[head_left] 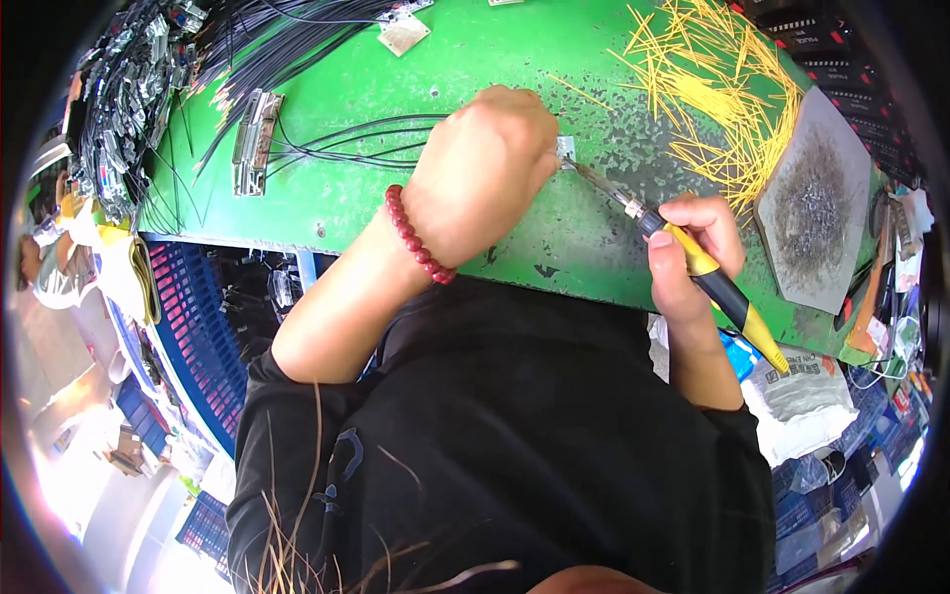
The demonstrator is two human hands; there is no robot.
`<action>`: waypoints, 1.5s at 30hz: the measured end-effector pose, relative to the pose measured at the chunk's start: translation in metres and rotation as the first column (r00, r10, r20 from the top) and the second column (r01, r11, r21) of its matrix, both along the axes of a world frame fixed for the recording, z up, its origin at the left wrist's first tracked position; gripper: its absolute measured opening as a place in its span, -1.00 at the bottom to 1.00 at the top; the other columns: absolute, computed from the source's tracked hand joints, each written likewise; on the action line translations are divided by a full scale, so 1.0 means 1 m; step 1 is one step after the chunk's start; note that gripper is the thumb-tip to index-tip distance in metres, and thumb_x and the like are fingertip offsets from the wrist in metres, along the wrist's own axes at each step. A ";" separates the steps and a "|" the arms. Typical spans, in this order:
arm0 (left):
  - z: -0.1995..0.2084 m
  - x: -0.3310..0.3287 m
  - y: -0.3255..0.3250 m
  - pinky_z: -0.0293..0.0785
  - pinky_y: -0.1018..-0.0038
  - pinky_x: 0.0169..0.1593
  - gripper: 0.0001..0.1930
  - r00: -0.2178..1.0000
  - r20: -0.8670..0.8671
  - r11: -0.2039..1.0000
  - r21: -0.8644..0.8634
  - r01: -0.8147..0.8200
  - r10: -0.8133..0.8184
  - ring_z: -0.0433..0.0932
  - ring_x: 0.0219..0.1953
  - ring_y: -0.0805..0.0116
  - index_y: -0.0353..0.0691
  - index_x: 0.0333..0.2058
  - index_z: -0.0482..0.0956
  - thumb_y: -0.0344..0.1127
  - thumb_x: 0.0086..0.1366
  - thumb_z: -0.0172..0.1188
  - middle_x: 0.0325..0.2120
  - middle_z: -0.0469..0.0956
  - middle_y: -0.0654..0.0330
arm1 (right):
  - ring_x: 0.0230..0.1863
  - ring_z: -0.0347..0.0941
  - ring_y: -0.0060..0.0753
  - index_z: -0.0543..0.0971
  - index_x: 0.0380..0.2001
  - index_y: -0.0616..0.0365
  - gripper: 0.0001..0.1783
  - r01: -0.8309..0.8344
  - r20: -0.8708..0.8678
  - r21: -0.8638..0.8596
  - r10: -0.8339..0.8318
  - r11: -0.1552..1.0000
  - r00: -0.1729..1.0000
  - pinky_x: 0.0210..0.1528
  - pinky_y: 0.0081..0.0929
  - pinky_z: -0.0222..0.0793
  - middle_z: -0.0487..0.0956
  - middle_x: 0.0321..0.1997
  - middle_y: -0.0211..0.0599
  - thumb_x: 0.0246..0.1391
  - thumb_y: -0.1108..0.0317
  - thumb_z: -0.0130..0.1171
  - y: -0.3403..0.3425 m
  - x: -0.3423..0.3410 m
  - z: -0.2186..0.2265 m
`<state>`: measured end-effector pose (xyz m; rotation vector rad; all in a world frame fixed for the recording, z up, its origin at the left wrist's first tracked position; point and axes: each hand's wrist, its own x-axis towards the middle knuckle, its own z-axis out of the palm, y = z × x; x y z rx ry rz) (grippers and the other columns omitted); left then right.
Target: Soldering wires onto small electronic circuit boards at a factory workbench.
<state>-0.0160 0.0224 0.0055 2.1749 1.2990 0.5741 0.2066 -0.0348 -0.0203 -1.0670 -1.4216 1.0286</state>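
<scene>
My right hand [701, 247] grips a yellow and black soldering iron [705, 265]. The iron slants up and left, and its tip reaches a small pale metal piece [565, 150]. Beside that piece my left hand [500, 148] is closed, back upward, with its fingertips hidden. Several thin black cables [361, 148] run in under this hand from the left; what exactly the fingers pinch does not show. Where the cables start, a narrow metal block [255, 144] stands on the green bench [416, 84]. A red bead bracelet [411, 238] circles my left wrist.
Yellow thin sticks [708, 94] lie scattered at the far right, beside a grey plate [816, 198] with a dark, scorched middle. A bundle of black cables [267, 49] and a heap of metal-ended parts [129, 119] fill the far left. A blue basket [198, 317] stands below the bench's left edge.
</scene>
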 end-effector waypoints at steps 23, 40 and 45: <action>-0.001 0.003 -0.001 0.45 0.23 -0.24 -0.91 1.000 -0.005 0.998 0.053 -0.013 0.013 0.49 -0.33 0.01 -0.31 -0.52 0.51 -0.45 0.02 0.24 -0.48 0.50 0.04 | -0.45 0.51 -0.59 0.39 0.06 0.31 -0.60 0.060 -0.045 0.014 -0.059 0.998 0.997 -0.39 -0.64 0.43 0.57 -0.40 -0.24 0.19 0.39 0.14 0.004 -0.016 0.005; 0.010 -0.002 -0.001 0.47 0.19 -0.28 -0.90 0.999 0.016 0.999 0.037 0.033 -0.034 0.51 -0.31 0.02 -0.27 -0.48 0.47 -0.41 0.04 0.21 -0.47 0.50 0.07 | -0.62 0.36 -0.65 0.45 -0.13 0.05 -0.65 -0.179 0.249 0.088 0.152 0.980 0.956 -0.58 -0.65 0.21 0.43 -0.60 -0.44 -0.02 0.61 0.11 0.072 -0.049 0.016; 0.014 -0.002 0.001 0.46 0.15 -0.28 -0.88 0.986 0.157 0.984 -0.178 -0.023 0.052 0.53 -0.34 -0.02 -0.27 -0.47 0.45 -0.39 0.08 0.20 -0.48 0.54 0.05 | -0.60 0.39 -0.58 0.47 -0.15 0.07 -0.61 -0.126 0.312 0.212 0.055 0.969 0.948 -0.54 -0.62 0.25 0.43 -0.59 -0.42 -0.09 0.68 0.13 0.058 -0.044 0.017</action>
